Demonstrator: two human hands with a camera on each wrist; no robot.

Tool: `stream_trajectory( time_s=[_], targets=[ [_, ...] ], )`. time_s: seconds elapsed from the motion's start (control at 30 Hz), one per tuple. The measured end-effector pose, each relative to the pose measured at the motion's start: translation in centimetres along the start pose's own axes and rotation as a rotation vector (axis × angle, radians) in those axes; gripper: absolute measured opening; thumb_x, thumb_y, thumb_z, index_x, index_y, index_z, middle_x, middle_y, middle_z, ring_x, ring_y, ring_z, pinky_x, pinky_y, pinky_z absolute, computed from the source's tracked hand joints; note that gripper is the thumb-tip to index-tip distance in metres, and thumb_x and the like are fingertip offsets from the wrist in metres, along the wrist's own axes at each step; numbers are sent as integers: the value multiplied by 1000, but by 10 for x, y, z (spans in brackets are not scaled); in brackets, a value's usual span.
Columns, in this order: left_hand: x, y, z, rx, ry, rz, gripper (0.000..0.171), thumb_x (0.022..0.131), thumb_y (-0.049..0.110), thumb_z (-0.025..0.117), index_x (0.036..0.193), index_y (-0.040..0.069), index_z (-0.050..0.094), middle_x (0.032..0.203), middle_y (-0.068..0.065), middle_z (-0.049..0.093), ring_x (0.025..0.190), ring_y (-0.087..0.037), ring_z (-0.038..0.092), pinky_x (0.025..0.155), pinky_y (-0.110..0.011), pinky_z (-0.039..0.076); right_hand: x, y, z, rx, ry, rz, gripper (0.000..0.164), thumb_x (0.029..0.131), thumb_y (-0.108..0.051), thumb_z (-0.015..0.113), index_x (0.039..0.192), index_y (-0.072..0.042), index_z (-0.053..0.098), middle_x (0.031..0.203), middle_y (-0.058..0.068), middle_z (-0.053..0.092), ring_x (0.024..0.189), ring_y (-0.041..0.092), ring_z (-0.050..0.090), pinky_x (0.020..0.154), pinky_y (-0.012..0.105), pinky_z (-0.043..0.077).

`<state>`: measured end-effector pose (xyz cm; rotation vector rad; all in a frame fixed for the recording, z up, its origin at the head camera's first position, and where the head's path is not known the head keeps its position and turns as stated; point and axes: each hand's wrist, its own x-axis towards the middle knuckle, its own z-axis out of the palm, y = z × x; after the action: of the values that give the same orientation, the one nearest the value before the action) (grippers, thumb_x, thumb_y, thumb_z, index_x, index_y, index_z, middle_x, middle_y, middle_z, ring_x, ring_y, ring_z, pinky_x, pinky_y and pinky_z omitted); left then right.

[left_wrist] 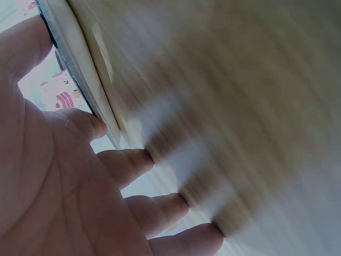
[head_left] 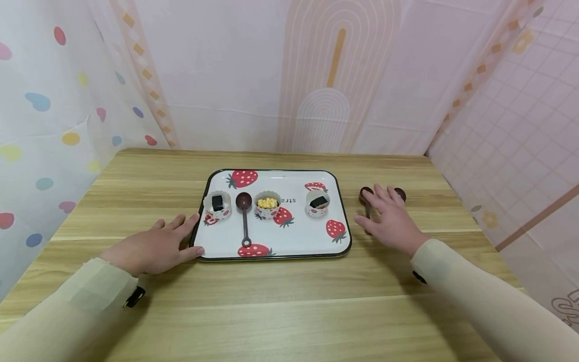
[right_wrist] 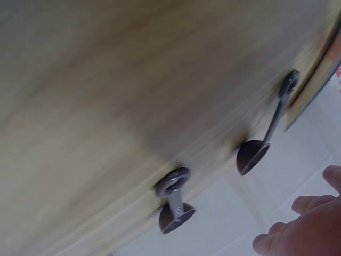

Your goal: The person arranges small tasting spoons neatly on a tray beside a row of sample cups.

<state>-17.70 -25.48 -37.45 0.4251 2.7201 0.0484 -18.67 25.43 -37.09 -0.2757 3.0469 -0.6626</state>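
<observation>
My left hand (head_left: 156,245) rests at the left edge of a white strawberry-print tray (head_left: 298,239), thumb on the rim and fingers extended onto the table. To the tray's right, my right hand (head_left: 391,221) hovers with loosely spread fingers over two dark brown spoons, a nearer-to-tray spoon (right_wrist: 253,154) and a farther spoon (right_wrist: 176,213). In the head view the hand partly covers both. On the tray lie a third brown spoon (head_left: 244,202) and three paper cups: a left cup (head_left: 219,213) and a right cup (head_left: 316,210) with black-wrapped white food, and a middle cup (head_left: 267,203) with yellow topping.
The tray stands on a wood-grain table (head_left: 280,306). A patterned curtain (head_left: 226,75) hangs behind the table's back edge, and more printed cloth (head_left: 50,100) closes off the left side. Another sheet (head_left: 524,130) hangs on the right.
</observation>
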Motion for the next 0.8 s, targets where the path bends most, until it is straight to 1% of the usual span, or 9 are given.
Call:
stream_trajectory(
  time_s=[0.23, 0.4, 0.5, 0.63, 0.8],
  targets=[
    [0, 1, -1, -2, -5, -1, 107, 97, 81, 43, 168, 5, 19, 165, -40, 25, 138, -77, 28, 101, -83, 40, -3, 13, 1, -42, -25, 6, 82, 102, -47, 66, 166, -8, 32, 173, 31, 13, 159, 58, 0, 127, 71, 2],
    [0, 1, -1, -4, -8, -7, 108, 97, 82, 43, 168, 5, 18, 165, -40, 24, 139, -77, 27, 102, -82, 39, -5, 21, 1, -88, -21, -1, 84, 103, -51, 64, 165, -5, 32, 172, 33, 12, 159, 58, 1, 128, 69, 2],
    [0, 1, -1, -3, -7, -9, 108, 96, 82, 43, 168, 6, 18, 165, -40, 24, 139, -77, 27, 102, -82, 39, -8, 24, 1, -108, -22, -7, 83, 103, -51, 63, 164, -3, 33, 171, 35, 12, 159, 58, 3, 128, 68, 3],
    [0, 0, 0, 0, -3, -6, 108, 97, 82, 43, 168, 6, 18, 165, -40, 24, 139, -77, 27, 102, -82, 39, -11, 27, -1, -105, -39, 1, 82, 104, -48, 64, 164, -1, 32, 171, 36, 11, 159, 58, 2, 128, 69, 3],
    [0, 0, 0, -2, 0, 0, 108, 97, 82, 42, 168, 5, 18, 165, -40, 24, 139, -77, 26, 103, -82, 39, -14, 35, -4, -128, -59, 6, 80, 105, -46, 61, 162, 3, 33, 170, 37, 13, 159, 57, 5, 128, 67, 4]
  ],
)
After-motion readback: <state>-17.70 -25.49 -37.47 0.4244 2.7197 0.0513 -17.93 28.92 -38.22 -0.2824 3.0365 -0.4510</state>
